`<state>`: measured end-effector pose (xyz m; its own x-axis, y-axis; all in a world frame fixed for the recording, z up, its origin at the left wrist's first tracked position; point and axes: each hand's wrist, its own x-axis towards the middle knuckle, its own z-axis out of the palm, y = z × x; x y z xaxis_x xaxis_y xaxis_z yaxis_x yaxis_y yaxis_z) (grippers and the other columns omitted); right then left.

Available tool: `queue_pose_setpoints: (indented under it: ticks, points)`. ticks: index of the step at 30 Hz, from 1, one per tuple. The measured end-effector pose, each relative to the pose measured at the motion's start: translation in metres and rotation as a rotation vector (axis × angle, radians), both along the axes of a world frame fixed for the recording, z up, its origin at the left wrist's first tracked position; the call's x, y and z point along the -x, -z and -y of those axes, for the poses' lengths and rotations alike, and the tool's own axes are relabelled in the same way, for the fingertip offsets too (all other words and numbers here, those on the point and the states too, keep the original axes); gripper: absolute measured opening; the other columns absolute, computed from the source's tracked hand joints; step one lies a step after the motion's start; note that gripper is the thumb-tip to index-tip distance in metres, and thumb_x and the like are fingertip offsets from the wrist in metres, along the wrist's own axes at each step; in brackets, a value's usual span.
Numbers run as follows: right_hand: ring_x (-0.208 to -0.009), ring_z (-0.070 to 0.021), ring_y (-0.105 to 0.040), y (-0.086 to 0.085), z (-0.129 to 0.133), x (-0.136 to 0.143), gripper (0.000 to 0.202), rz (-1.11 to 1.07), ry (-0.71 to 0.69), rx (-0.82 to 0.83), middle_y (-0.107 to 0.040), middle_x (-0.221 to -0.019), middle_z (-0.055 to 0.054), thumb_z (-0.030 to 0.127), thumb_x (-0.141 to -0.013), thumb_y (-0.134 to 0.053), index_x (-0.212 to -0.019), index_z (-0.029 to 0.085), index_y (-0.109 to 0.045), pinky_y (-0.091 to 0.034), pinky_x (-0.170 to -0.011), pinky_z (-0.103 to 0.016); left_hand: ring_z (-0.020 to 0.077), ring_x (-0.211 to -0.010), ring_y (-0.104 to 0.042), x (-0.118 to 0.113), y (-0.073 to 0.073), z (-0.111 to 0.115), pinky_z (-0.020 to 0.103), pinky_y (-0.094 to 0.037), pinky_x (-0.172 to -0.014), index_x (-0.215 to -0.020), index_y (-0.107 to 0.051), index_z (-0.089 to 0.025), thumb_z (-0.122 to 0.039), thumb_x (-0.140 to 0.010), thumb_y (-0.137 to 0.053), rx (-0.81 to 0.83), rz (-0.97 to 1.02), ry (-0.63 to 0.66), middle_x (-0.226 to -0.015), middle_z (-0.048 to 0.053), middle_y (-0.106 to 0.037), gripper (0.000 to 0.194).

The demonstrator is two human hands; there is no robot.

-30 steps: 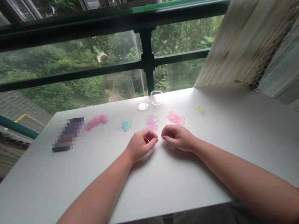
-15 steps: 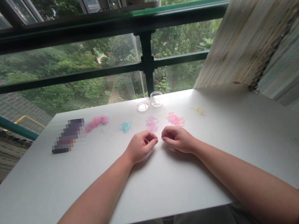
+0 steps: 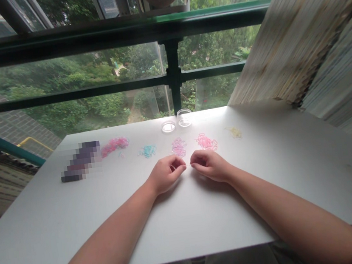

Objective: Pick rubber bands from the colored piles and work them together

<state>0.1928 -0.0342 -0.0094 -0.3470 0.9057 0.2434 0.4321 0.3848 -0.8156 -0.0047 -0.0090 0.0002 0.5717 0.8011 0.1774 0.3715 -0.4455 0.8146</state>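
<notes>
My left hand [image 3: 168, 173] and my right hand [image 3: 210, 165] face each other over the white table [image 3: 163, 236], thumb and forefinger of each pinched together. Between the fingertips is a narrow gap with a trace of something pale and tiny, too small to name. Just beyond my hands lie a lilac pile [image 3: 178, 147] and a pink pile [image 3: 206, 141] of small loops. A teal pile [image 3: 148, 151] is to the left, and a small yellow pile [image 3: 235, 132] to the right.
A larger pink heap [image 3: 115, 146] lies at the left, beside a pixelated dark object [image 3: 81, 160]. Near the back edge are a clear round lid [image 3: 168, 127] and a clear round container [image 3: 184, 118]. Behind are a green window rail [image 3: 94, 90] and a striped curtain [image 3: 268, 48].
The view has tilted very slightly. Both hands keep their pinched pose in nearly the same place, and the thin pale thing between the fingertips shows less clearly.
</notes>
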Motion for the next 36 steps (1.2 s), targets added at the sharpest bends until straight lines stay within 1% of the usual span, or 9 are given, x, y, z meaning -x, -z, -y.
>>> queue_pose_setpoints:
  ticks: [12, 17, 20, 23, 26, 27, 31, 33, 36]
  points:
    - [-0.051, -0.0079, -0.04, -0.001, 0.0, 0.002, 0.005, -0.003, 0.025, -0.02, -0.047, -0.057, 0.004, 0.014, -0.075, -0.051, -0.073, 0.017, -0.054, -0.032, -0.049, -0.02, 0.0119, -0.064, -0.054, 0.001, -0.003, 0.001, 0.022, -0.042, -0.06, -0.078, -0.061, -0.016, -0.03, -0.08, -0.052, -0.009, -0.029, 0.002, -0.071, 0.002, -0.061, 0.016]
    - [-0.053, -0.0086, -0.042, -0.005, -0.004, -0.007, 0.006, 0.027, 0.088, -0.099, -0.049, -0.059, 0.003, 0.013, -0.074, -0.051, -0.073, 0.018, -0.055, -0.034, -0.05, -0.02, 0.0131, -0.065, -0.054, 0.003, -0.004, 0.0, 0.023, -0.041, -0.06, -0.079, -0.06, -0.017, -0.032, -0.081, -0.051, -0.01, -0.065, 0.009, -0.072, 0.002, -0.061, 0.018]
    - [-0.053, -0.0089, -0.043, -0.011, -0.013, -0.028, 0.007, 0.056, 0.207, -0.207, -0.05, -0.06, 0.002, 0.013, -0.072, -0.051, -0.072, 0.017, -0.057, -0.035, -0.051, -0.02, 0.0131, -0.064, -0.053, 0.004, -0.005, -0.001, 0.024, -0.041, -0.061, -0.08, -0.059, -0.017, -0.032, -0.082, -0.05, -0.025, -0.092, 0.016, -0.071, 0.001, -0.06, 0.018]
    - [-0.054, -0.0098, -0.045, -0.017, -0.021, -0.063, 0.008, 0.125, 0.431, -0.279, -0.054, -0.062, 0.001, 0.016, -0.072, -0.051, -0.072, 0.017, -0.059, -0.036, -0.052, -0.021, 0.0131, -0.064, -0.052, 0.005, -0.005, -0.001, 0.024, -0.041, -0.061, -0.08, -0.059, -0.017, -0.032, -0.082, -0.05, -0.034, -0.109, 0.02, -0.07, 0.001, -0.059, 0.018]
    - [-0.054, -0.0107, -0.047, -0.016, -0.022, -0.102, 0.01, 0.254, 0.629, -0.266, -0.058, -0.063, 0.0, 0.021, -0.072, -0.052, -0.071, 0.017, -0.061, -0.038, -0.056, -0.022, 0.0131, -0.063, -0.051, 0.005, -0.004, -0.002, 0.024, -0.04, -0.06, -0.08, -0.059, -0.017, -0.032, -0.082, -0.049, -0.029, -0.109, 0.032, -0.069, 0.001, -0.058, 0.018]
    - [-0.054, -0.0112, -0.048, -0.014, -0.02, -0.114, 0.011, 0.266, 0.668, -0.256, -0.058, -0.063, 0.0, 0.023, -0.071, -0.052, -0.07, 0.017, -0.062, -0.039, -0.056, -0.023, 0.0131, -0.063, -0.051, 0.005, -0.004, -0.002, 0.024, -0.04, -0.059, -0.08, -0.059, -0.017, -0.032, -0.082, -0.049, -0.028, -0.106, 0.035, -0.069, 0.001, -0.058, 0.018]
    - [-0.053, -0.0129, -0.049, -0.001, -0.01, -0.145, 0.018, 0.28, 0.795, -0.212, -0.06, -0.061, -0.002, 0.027, -0.073, -0.05, -0.07, 0.015, -0.063, -0.039, -0.054, -0.024, 0.0134, -0.062, -0.051, 0.005, -0.003, -0.003, 0.024, -0.04, -0.059, -0.079, -0.059, -0.017, -0.032, -0.081, -0.049, -0.026, -0.106, 0.045, -0.068, 0.001, -0.058, 0.018]
    - [-0.053, -0.0132, -0.05, 0.004, -0.009, -0.15, 0.019, 0.291, 0.826, -0.19, -0.061, -0.062, -0.003, 0.028, -0.072, -0.05, -0.071, 0.015, -0.064, -0.039, -0.053, -0.025, 0.0136, -0.063, -0.052, 0.005, -0.003, -0.003, 0.024, -0.04, -0.06, -0.08, -0.059, -0.018, -0.033, -0.081, -0.049, -0.024, -0.119, 0.055, -0.069, 0.001, -0.059, 0.018]
    - [-0.055, -0.0133, -0.052, 0.007, -0.012, -0.151, 0.018, 0.32, 0.825, -0.172, -0.063, -0.064, -0.003, 0.027, -0.07, -0.052, -0.071, 0.016, -0.066, -0.04, -0.055, -0.025, 0.0137, -0.064, -0.052, 0.005, -0.004, -0.003, 0.024, -0.041, -0.061, -0.08, -0.059, -0.018, -0.033, -0.081, -0.049, -0.027, -0.131, 0.059, -0.07, 0.0, -0.059, 0.018]
